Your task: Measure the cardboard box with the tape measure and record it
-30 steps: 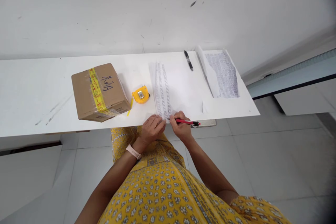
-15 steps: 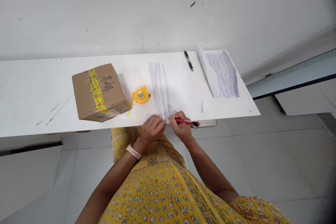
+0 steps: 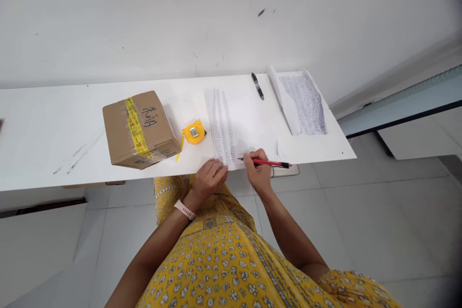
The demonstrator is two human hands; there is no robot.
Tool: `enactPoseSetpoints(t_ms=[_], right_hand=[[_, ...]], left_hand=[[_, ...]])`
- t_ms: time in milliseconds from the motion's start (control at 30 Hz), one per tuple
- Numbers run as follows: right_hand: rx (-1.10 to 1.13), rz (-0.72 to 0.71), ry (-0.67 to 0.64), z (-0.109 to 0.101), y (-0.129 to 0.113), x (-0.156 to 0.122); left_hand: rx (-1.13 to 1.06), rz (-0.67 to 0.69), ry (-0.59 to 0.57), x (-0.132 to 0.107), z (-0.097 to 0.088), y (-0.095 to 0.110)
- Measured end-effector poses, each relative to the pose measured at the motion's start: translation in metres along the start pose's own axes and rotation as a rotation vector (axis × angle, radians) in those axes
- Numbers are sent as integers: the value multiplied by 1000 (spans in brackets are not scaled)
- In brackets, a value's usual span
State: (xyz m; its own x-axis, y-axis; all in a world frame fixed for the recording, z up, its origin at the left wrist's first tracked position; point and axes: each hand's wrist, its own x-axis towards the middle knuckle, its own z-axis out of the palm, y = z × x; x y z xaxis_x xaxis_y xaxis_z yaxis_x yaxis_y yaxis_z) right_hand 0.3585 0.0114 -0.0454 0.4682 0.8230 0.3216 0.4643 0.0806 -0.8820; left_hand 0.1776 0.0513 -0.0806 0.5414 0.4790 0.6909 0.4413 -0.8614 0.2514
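My right hand is closed around a red pen, its tip low over the lower part of a sheet of paper. Columns of small handwriting run down the sheet's left side. At the sheet's lower left corner, my left hand lies with fingers extended, resting on the paper by the table's front edge. A yellow tape measure sits left of the sheet, a bit of its yellow tape pulled out. Further left stands a cardboard box with yellow printed tape and black handwriting on top.
A black pen lies near the wall side of the white table. To its right are sheets densely covered in writing, one edge folded up. The white wall rises behind, and a glass panel stands at the right.
My right hand has moved to the right with the red pen, away from the handwritten columns. My left hand stays on the paper. The view has shifted slightly.
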Motion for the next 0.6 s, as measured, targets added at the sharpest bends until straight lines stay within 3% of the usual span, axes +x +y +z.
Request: enactPoseSetpoints(t_ms=[100,200,300,433,533,600], right_hand=[[-96,-66,50,-18,6,29],[-338,-251,-37,-31,22,64],[-480,-318,-111,-35,40,82],[-459,-345,8,-28,39,65],[-356,-350,157,-11,13,41],[-274,-390,112,11,-13,29]], left_hand=[[1,16,13,2,0,-1],[-13,31,50,8,-1,1],[-52,-6,37,18,-15,10],[-27,-53,87,28,-67,22],[39,-122,266,29,-117,21],[89,-175,364,26,-143,15]])
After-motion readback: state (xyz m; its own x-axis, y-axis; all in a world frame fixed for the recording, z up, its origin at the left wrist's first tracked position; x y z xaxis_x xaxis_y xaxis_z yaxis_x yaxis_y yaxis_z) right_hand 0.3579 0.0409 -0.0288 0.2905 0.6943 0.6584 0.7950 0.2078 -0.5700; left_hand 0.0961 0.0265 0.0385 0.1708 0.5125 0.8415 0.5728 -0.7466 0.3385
